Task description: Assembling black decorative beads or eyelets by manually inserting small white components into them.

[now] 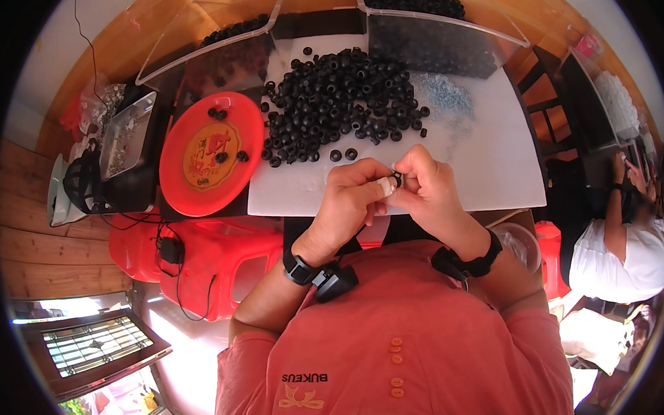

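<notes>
Small black part (397,178): frame centre, between the hands | left hand (352,192), right hand (428,186): fingers of both pinching it, neither nearer | long axis: cannot tell | black pile (335,97): above

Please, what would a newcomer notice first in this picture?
The large heap of small black parts on the white sheet likely comes first. Next is the bright red plate to its left. Nearer the person, the left hand and right hand hold one black part.
</notes>
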Demonstrator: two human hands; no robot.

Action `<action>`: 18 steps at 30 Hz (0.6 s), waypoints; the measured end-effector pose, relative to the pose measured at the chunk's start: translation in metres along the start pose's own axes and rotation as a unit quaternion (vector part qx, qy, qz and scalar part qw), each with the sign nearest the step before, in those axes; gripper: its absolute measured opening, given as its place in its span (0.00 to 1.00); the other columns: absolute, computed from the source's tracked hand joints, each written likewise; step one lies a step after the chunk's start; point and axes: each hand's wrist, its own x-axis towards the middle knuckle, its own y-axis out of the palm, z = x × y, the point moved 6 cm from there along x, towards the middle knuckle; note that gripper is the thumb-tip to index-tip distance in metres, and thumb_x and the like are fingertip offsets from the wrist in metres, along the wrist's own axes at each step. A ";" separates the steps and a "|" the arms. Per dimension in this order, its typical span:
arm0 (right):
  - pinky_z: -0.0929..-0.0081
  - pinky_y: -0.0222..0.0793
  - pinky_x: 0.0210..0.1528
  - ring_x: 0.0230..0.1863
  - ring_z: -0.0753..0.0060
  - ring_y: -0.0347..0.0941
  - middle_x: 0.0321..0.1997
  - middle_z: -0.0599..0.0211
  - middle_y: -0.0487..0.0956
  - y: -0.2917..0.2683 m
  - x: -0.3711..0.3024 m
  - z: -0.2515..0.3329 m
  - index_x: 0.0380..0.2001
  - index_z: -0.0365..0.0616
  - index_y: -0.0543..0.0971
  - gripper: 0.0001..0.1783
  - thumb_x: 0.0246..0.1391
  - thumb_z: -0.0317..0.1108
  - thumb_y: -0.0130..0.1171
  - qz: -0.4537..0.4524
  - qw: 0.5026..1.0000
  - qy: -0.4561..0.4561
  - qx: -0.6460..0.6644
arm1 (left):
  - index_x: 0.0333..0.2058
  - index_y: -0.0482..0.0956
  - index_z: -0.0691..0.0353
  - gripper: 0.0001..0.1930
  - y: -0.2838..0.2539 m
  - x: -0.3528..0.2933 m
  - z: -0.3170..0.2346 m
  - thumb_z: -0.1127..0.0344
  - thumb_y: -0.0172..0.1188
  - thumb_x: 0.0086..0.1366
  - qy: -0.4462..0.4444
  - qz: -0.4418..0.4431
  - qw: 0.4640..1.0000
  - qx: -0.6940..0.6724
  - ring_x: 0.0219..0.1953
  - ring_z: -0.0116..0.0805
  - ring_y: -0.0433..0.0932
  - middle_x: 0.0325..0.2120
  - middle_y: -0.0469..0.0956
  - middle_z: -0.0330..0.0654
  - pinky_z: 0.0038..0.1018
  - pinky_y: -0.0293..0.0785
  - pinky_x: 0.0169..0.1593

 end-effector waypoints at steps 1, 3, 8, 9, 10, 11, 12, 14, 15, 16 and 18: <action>0.67 0.63 0.20 0.16 0.63 0.71 0.17 0.67 0.73 -0.003 0.001 0.004 0.33 0.42 0.69 0.18 0.41 0.25 0.67 0.009 0.998 -0.020 -0.063 | 0.37 0.80 0.70 0.06 0.002 -0.001 0.000 0.73 0.57 0.67 -0.023 -0.003 0.999 0.024 0.21 0.23 0.74 0.25 0.79 0.39 0.19 0.67 0.22; 0.65 0.65 0.22 0.18 0.60 0.73 0.18 0.65 0.74 -0.009 0.005 0.010 0.33 0.42 0.69 0.17 0.42 0.26 0.67 0.018 0.991 -0.041 -0.127 | 0.37 0.80 0.70 0.05 0.008 -0.003 0.005 0.75 0.58 0.65 -0.046 -0.007 0.998 0.048 0.22 0.26 0.74 0.25 0.78 0.40 0.21 0.69 0.23; 0.54 0.70 0.33 0.32 0.47 0.78 0.24 0.57 0.79 -0.002 0.016 0.011 0.29 0.41 0.74 0.13 0.40 0.31 0.67 0.124 0.939 -0.001 -0.320 | 0.38 0.80 0.66 0.13 0.015 -0.021 -0.031 0.82 0.61 0.52 0.343 -0.078 0.847 0.398 0.32 0.43 0.73 0.30 0.74 0.46 0.34 0.71 0.35; 0.54 0.70 0.33 0.32 0.47 0.78 0.24 0.57 0.79 -0.002 0.017 0.011 0.29 0.41 0.74 0.13 0.40 0.31 0.67 0.125 0.939 -0.001 -0.321 | 0.38 0.81 0.64 0.13 0.012 -0.017 -0.027 0.82 0.61 0.53 0.334 -0.057 0.853 0.396 0.35 0.43 0.72 0.32 0.75 0.45 0.34 0.71 0.38; 0.54 0.70 0.32 0.31 0.48 0.78 0.24 0.57 0.79 0.000 0.018 0.011 0.27 0.41 0.74 0.12 0.40 0.32 0.67 0.139 0.934 0.000 -0.328 | 0.38 0.81 0.64 0.13 0.011 -0.016 -0.025 0.82 0.61 0.53 0.334 -0.058 0.854 0.395 0.35 0.43 0.72 0.32 0.75 0.45 0.34 0.71 0.38; 0.54 0.69 0.31 0.31 0.48 0.77 0.24 0.57 0.79 0.001 0.018 0.010 0.26 0.42 0.74 0.11 0.40 0.32 0.67 0.152 0.930 0.002 -0.334 | 0.38 0.80 0.64 0.14 0.014 -0.015 -0.022 0.83 0.61 0.53 0.335 -0.038 0.843 0.419 0.36 0.44 0.71 0.32 0.75 0.44 0.34 0.71 0.39; 0.54 0.69 0.31 0.31 0.48 0.77 0.24 0.57 0.79 0.001 0.019 0.008 0.26 0.42 0.74 0.11 0.40 0.32 0.67 0.153 0.930 0.003 -0.335 | 0.39 0.80 0.64 0.14 0.016 -0.014 -0.020 0.83 0.60 0.53 0.335 -0.017 0.832 0.442 0.37 0.44 0.70 0.33 0.75 0.43 0.35 0.71 0.40; 0.55 0.68 0.30 0.29 0.48 0.77 0.22 0.58 0.78 -0.002 0.019 0.001 0.23 0.42 0.75 0.11 0.40 0.31 0.68 0.139 0.943 0.033 -0.301 | 0.39 0.80 0.63 0.15 0.017 -0.013 -0.023 0.83 0.60 0.53 0.336 -0.008 0.819 0.465 0.37 0.44 0.70 0.33 0.74 0.43 0.35 0.71 0.41; 0.55 0.68 0.30 0.29 0.48 0.77 0.22 0.58 0.78 -0.002 0.019 0.001 0.23 0.42 0.75 0.11 0.40 0.31 0.68 0.140 0.943 0.034 -0.301 | 0.40 0.80 0.63 0.15 0.019 -0.013 -0.025 0.84 0.59 0.53 0.336 0.001 0.806 0.488 0.37 0.44 0.69 0.34 0.74 0.42 0.35 0.71 0.42; 0.55 0.68 0.29 0.28 0.48 0.76 0.22 0.58 0.78 -0.004 0.019 0.002 0.22 0.42 0.75 0.11 0.39 0.32 0.69 0.132 0.950 0.047 -0.280 | 0.40 0.80 0.63 0.15 0.018 -0.013 -0.025 0.84 0.59 0.53 0.336 0.002 0.806 0.487 0.37 0.44 0.69 0.34 0.74 0.42 0.35 0.71 0.42; 0.56 0.68 0.29 0.27 0.49 0.76 0.21 0.58 0.78 -0.006 0.023 0.000 0.21 0.42 0.75 0.12 0.38 0.32 0.70 0.124 0.956 0.060 -0.259 | 0.41 0.81 0.63 0.16 0.017 -0.010 -0.026 0.83 0.59 0.53 0.330 0.005 0.800 0.501 0.37 0.44 0.69 0.34 0.74 0.42 0.35 0.71 0.41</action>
